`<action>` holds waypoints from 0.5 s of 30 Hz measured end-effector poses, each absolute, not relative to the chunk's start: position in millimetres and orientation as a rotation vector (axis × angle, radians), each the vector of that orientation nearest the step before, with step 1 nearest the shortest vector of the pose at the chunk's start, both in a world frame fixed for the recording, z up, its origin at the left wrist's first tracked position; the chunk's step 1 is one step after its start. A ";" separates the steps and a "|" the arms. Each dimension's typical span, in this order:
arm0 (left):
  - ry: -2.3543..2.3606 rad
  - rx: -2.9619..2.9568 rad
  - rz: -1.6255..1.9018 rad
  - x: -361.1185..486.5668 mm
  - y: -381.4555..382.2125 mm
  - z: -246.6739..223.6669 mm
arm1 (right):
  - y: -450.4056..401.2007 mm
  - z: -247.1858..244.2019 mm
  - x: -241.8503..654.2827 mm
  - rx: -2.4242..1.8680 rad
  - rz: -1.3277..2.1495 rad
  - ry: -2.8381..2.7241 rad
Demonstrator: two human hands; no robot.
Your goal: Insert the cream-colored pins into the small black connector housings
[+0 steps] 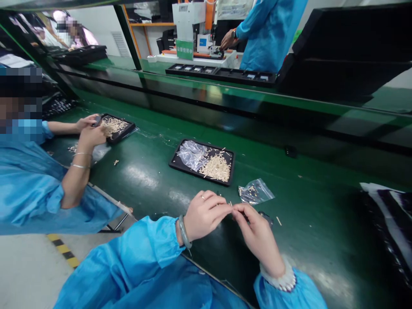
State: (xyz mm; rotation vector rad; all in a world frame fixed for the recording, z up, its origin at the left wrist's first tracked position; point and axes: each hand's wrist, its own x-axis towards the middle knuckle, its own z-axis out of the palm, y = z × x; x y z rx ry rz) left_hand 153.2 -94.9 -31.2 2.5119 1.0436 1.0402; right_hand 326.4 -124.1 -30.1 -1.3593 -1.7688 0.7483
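Note:
My left hand [206, 214] and my right hand [252, 225] meet fingertip to fingertip above the green bench. A small beige strip [231, 204] pokes up where the pinched fingers come together; the fingers hide most of it. Just beyond my right hand lies a clear zip bag [256, 192] with small dark and beige bits in it. Partly behind my right hand is a small dark piece [266, 218]. Farther off, a black tray [183, 168] holds a heap of beige strips [219, 166] and a crumpled clear bag [192, 155].
At left, a co-worker's hands [92, 131] work beside another black tray [124, 136] of beige pieces. A loose strip [278, 221] and a small black part [290, 151] lie rightward. Dark wrapped material [386, 223] stands at the right edge. Behind the ledge, another person [267, 34] works.

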 end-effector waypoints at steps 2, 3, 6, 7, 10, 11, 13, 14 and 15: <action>1.087 2.522 1.045 155.3 -98.3 -31.7 | -126.4 -30.1 325.3 -1.344 0.718 -1.791; 1.101 2.500 1.052 156.8 -99.5 -31.6 | -127.5 -30.1 324.9 -1.338 0.709 -1.799; 1.111 2.407 1.048 159.7 -101.2 -29.7 | -130.4 -30.0 324.7 -1.319 0.682 -1.824; 1.112 2.389 1.041 159.8 -101.2 -28.7 | -131.2 -29.7 324.9 -1.316 0.666 -1.835; 1.105 2.438 1.055 158.0 -100.6 -25.8 | -133.2 -28.2 325.6 -1.329 0.629 -1.884; 1.096 2.475 1.074 157.3 -100.5 -25.1 | -133.6 -27.6 325.7 -1.336 0.628 -1.898; 1.078 2.522 1.112 156.6 -100.9 -24.2 | -134.1 -26.8 325.7 -1.336 0.658 -1.897; 1.074 2.516 1.124 156.8 -101.4 -24.1 | -134.1 -26.7 325.6 -1.328 0.691 -1.876; 1.081 2.488 1.131 157.3 -102.1 -24.2 | -134.1 -26.8 325.6 -1.312 0.740 -1.841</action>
